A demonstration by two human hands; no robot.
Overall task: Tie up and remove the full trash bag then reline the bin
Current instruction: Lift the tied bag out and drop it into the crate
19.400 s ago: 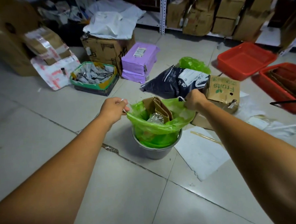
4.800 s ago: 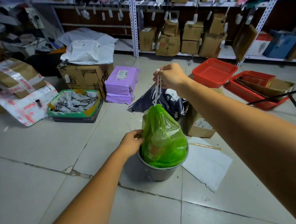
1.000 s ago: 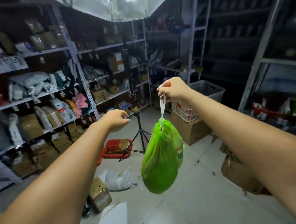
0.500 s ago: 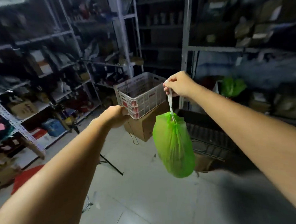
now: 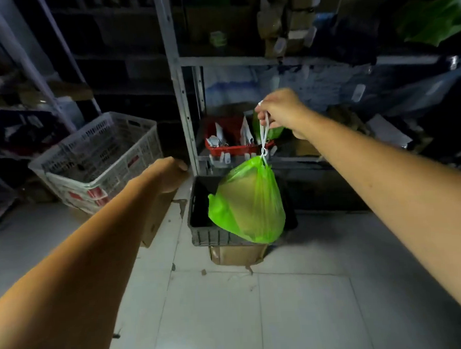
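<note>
A full green trash bag (image 5: 248,202), tied at the top, hangs by its white drawstring (image 5: 263,135) from my right hand (image 5: 281,113), which is closed on the string loop. The bag dangles in front of and over a dark grey plastic crate (image 5: 200,229) on the floor. My left hand (image 5: 170,174) is stretched forward to the left of the bag, holding nothing, its fingers curled and turned away from the camera. The bin is out of view.
A white lattice basket (image 5: 100,157) sits on a cardboard box at the left. Metal shelving (image 5: 180,97) stands behind the crate, with a red tray (image 5: 233,144) on its low shelf. A flat cardboard piece (image 5: 237,254) lies under the crate. Pale floor tiles fill the foreground.
The view has swung right and down. The hanging bag is now over the dark crate, and the white basket has slid to the left. My left hand has dropped lower.
</note>
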